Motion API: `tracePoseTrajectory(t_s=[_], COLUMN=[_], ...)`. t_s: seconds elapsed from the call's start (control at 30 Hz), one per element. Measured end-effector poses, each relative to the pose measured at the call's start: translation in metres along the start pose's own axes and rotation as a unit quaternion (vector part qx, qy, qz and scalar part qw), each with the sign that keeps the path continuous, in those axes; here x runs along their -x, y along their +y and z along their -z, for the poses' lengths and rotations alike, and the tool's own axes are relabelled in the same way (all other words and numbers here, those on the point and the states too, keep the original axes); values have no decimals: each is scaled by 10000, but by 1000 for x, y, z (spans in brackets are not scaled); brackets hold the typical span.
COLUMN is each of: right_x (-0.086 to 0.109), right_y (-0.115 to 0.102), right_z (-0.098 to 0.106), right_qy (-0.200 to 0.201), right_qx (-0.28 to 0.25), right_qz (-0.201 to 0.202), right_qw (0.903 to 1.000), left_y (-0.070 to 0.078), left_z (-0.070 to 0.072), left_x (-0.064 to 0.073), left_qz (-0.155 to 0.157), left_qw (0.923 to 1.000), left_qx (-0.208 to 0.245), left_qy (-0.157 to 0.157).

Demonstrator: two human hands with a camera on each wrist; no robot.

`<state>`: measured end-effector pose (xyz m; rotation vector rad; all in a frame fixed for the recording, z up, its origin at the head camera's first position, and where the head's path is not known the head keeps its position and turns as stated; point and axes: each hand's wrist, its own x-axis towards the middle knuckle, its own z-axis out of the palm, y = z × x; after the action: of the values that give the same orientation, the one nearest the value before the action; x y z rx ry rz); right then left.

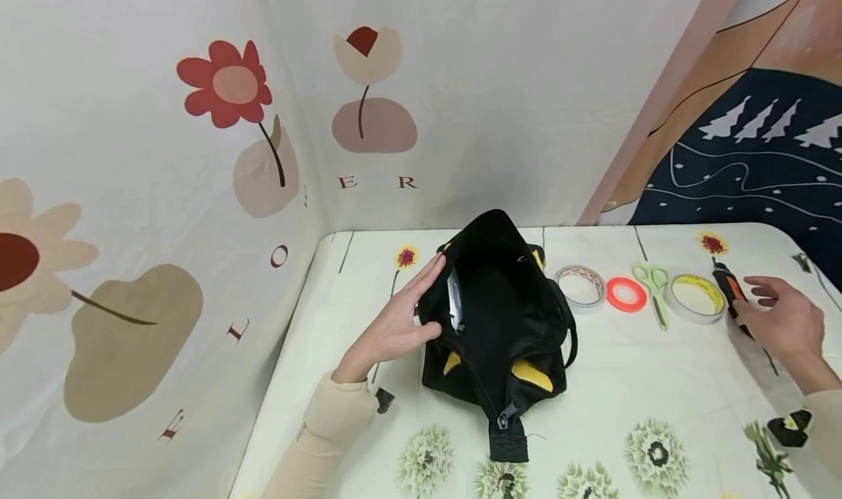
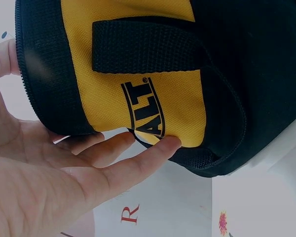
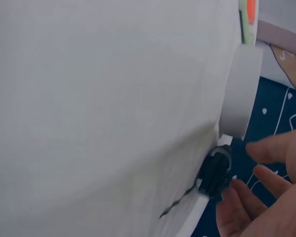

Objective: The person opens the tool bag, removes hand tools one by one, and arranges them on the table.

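The left hand [image 1: 393,325] pinches the rim of a black-and-yellow bag [image 1: 493,316], likely soft and light. Beside the right hand [image 1: 786,321], empty with fingers parted, lies a black-and-orange tool [image 1: 731,288], probably stiff, best grasped mid-handle.

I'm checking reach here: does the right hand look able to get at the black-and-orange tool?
Probably yes: the right hand is right beside the black-and-orange tool, appears to hold nothing, and nothing visible stands between them.
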<state>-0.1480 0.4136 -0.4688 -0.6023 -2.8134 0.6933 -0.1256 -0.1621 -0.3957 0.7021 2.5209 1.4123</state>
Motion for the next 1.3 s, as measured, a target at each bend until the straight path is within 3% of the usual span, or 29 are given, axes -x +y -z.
tracePoseTrajectory(t_s=[0.27,0.4,0.53,0.67,0.97,1.3], right_x=[8,15,24,33,52,71], right_y=[-28,-47,-65,-84,-116,-145], right_z=[1,2,3,3,7,6], right_qy=[841,1230,1362,1257,769,657], right_qx=[-697,-1137,-1726,-2093,-2015,-2365], right_qz=[-68,204,569,856,1371,1926], right_qw=[9940,9857,9739,9660,9668,9501], left_y=[0,0,0,0,1,2], left_z=[0,0,0,0,0,1], left_x=[0,0,0,1,1,1], left_qz=[-25,30,78,65,-12,-26], left_qw=[10000,10000,10000,10000,10000,10000], left_qx=[-25,7,12,12,6,20], left_qy=[6,2,-5,-7,1,-15])
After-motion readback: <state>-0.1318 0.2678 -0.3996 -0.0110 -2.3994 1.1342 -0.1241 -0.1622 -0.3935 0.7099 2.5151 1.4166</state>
